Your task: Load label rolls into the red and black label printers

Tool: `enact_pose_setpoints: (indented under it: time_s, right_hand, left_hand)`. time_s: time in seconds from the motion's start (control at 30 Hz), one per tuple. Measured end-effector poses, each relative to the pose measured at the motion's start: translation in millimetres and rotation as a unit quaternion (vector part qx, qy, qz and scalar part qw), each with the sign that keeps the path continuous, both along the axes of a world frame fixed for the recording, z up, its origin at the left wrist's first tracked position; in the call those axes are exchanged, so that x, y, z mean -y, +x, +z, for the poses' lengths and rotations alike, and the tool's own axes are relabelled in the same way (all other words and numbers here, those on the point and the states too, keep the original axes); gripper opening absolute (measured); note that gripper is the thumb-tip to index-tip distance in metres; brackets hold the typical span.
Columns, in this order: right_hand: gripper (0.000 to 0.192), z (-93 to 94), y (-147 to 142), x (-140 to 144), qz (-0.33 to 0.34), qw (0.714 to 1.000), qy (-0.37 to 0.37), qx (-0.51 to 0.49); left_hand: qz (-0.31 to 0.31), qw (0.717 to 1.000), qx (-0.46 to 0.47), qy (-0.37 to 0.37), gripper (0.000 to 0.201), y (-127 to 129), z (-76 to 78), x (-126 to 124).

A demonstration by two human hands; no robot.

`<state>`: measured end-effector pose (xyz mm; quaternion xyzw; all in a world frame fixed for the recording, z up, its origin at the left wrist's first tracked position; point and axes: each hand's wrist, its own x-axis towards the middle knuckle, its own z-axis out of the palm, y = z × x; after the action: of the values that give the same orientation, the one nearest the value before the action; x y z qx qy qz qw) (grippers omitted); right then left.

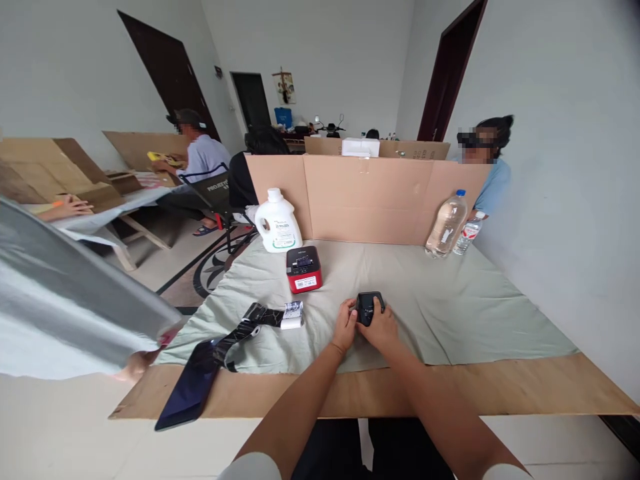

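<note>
Both my hands hold a small black device [369, 307] just above the pale green cloth [450, 307] on the table. My left hand [345, 325] grips its left side and my right hand [383, 327] its right side, thumbs on top. To the left, a red and black box-shaped device [303, 269] stands on the cloth. A small white box [293, 315] and a black strap [245, 330] lie nearer the left edge.
A white detergent jug [277, 221] and two clear water bottles [447, 225] stand by a cardboard screen [365, 199]. A dark tablet [191, 387] overhangs the table's front left corner. A person in grey stands at left; others sit behind.
</note>
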<state>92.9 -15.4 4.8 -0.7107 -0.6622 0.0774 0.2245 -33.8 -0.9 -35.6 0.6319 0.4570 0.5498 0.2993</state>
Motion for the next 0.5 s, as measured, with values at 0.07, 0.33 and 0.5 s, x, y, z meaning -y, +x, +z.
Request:
enact_pose_setpoints:
  time_s: [0.07, 0.33, 0.5]
  right_hand:
    - [0.09, 4.0, -8, 3, -0.006, 1.0, 0.002, 0.013]
    - [0.084, 3.9, 61, -38, -0.019, 0.999, 0.029, -0.016]
    - [0.086, 28.3, 152, -107, -0.182, 0.982, 0.014, -0.051]
  left_hand:
    - [0.007, 1.0, 0.004, -0.013, 0.046, -2, -3.6, -1]
    - [-0.039, 0.966, -0.251, -0.043, 0.045, 4, 6.9, 11]
    - [-0.188, 0.869, -0.457, -0.021, 0.056, 12, 18.4, 22]
